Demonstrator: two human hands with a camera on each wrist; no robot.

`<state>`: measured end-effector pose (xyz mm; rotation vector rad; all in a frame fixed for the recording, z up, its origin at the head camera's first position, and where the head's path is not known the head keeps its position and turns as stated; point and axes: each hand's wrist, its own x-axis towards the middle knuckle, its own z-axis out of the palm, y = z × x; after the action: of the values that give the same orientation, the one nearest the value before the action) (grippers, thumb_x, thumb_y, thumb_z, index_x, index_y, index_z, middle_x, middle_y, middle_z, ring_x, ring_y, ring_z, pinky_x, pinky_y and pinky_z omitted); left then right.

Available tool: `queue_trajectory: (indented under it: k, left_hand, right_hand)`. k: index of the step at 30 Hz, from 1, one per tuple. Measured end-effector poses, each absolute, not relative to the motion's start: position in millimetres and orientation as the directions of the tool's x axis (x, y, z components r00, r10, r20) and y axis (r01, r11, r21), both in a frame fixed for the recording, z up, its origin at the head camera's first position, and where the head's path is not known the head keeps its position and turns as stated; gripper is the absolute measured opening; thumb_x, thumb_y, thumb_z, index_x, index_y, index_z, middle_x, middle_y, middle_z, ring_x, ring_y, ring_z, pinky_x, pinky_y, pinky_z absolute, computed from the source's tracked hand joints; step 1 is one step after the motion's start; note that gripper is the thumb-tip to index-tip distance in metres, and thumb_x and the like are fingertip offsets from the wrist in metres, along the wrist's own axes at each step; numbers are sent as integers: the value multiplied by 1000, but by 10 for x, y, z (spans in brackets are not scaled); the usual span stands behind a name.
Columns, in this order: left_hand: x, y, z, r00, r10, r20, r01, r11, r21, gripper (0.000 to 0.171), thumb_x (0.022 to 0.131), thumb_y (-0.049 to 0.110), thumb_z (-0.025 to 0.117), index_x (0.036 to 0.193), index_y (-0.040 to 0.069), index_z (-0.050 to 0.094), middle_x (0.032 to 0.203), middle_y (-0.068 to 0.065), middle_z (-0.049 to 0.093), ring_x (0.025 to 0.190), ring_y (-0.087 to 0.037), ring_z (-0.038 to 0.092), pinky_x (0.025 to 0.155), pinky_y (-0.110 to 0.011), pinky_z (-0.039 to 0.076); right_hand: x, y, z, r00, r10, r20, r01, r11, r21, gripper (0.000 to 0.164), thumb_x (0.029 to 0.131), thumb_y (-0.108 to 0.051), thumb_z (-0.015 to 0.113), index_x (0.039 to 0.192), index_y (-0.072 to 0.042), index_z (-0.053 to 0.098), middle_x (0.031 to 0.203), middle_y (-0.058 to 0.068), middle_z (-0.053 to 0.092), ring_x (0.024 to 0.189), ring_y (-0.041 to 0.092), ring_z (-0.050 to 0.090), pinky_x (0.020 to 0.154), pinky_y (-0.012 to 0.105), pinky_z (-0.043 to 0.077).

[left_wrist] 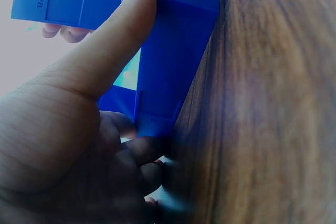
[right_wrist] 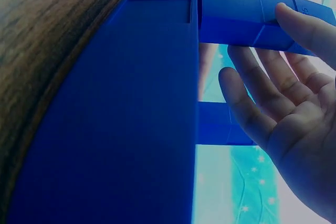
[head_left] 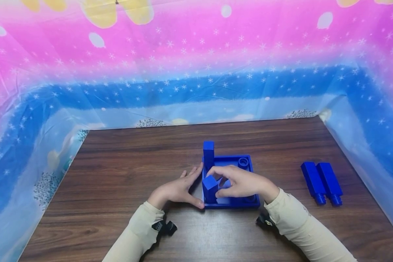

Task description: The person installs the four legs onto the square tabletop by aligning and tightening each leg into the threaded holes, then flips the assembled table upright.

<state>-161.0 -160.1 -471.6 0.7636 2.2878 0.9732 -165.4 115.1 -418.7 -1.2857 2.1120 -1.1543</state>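
Observation:
A shallow blue square tray-like panel (head_left: 229,206) with raised edges and round corner sockets (head_left: 243,162) lies on the table. One blue square post (head_left: 209,151) stands upright at its far left corner. Thumb and fingers of my right hand (head_left: 242,182) curl around a second blue square post (head_left: 210,193) at the near left corner; this post is turned askew to the panel's edges. My left hand (head_left: 178,189) rests along the panel's left side with fingers spread, its thumb at the front corner. The right hand hides part of the panel's inside.
Two more blue posts (head_left: 312,180) (head_left: 329,180) lie side by side to the right, threaded ends toward me. All of this is on a dark wooden table (head_left: 124,160). A patterned cloth (head_left: 196,72) hangs around the back and sides.

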Motion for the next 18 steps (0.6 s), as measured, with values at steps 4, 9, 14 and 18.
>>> queue_trajectory:
  k: [4, 9, 14, 18]
  left_hand:
    - [-1604, -1589, -4671, -692, 672, -262, 280, 586, 761, 140, 78, 64, 86, 170, 19, -10, 175, -20, -6, 162, -30, -9, 128, -54, -10]
    - [-1580, -1571, -4589, -691, 666, -281, 277, 603, 748, 139, 81, 57, 88, 169, 14, -9, 175, -21, -5, 162, -31, -8, 129, -53, -9]
    - [-1605, -1585, -4653, -692, 673, -261, 295, 594, 748, 140, 80, 58, 88, 169, 15, -9, 175, -20, -4, 162, -30, -8, 129, -52, -10]
    - [-1666, -1621, -4825, -694, 681, -233, 305, 571, 762, 142, 76, 65, 87, 170, 21, -10, 176, -16, -5, 162, -27, -8, 129, -52, -11]
  right_hand:
    - [-1648, 1143, -4183, -494, -865, 87, -549, 233, -803, 45, 94, -9, 78, 134, -8, 58, 121, 3, 69, 111, 22, 67, 94, 34, 59]
    - [-1645, 1131, -4190, -499, -859, 113, -581, 236, -779, 44, 92, -12, 81, 130, -9, 59, 115, 0, 68, 106, 20, 66, 88, 33, 60]
    - [-1643, 1105, -4218, -502, -855, 130, -616, 248, -748, 44, 89, -14, 84, 125, -10, 58, 114, -1, 65, 103, 15, 63, 82, 31, 60]
    - [-1633, 1093, -4233, -512, -849, 133, -632, 267, -728, 43, 88, -16, 85, 122, -12, 58, 113, -3, 64, 102, 14, 62, 80, 32, 59]
